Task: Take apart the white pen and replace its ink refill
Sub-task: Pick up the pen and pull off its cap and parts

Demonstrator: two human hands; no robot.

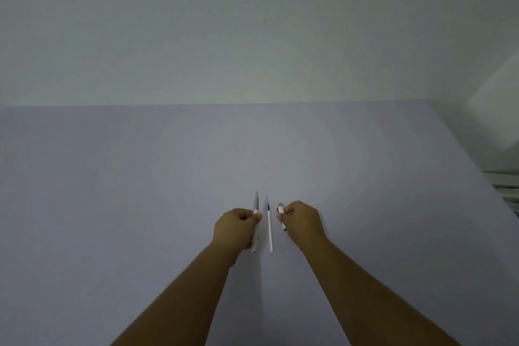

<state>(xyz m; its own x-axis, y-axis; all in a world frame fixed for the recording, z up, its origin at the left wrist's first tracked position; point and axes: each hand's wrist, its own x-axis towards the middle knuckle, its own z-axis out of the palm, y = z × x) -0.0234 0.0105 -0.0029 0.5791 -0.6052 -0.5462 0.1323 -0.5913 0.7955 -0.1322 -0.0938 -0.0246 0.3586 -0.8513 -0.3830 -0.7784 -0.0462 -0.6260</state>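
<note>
Head view: two bare forearms reach up from the bottom edge toward the lower centre of the frame, over a pale lilac table [140, 177].
Left hand [238, 229]: its grip is closed around a white pen [255, 229], fingers wrapped about the middle of the barrel.
White pen: it lies nearly straight up and down in the frame, its grey tapered tip pointing toward the far edge of the table and its lower end showing below the hand.
Right hand [302, 223]: its grip is closed on a short pen piece [281, 216], pinched between thumb and fingers; a grey end shows above the fingers and a white end with a dark tip below them.
Ink refill [270, 230]: a thin white tube with a dark tip at its upper end, lying on the table between the two hands, apart from both and roughly parallel to the pen.
Background: a plain pale wall fills the upper half; something white and slatted sits at the right edge, too blurred to identify.
</note>
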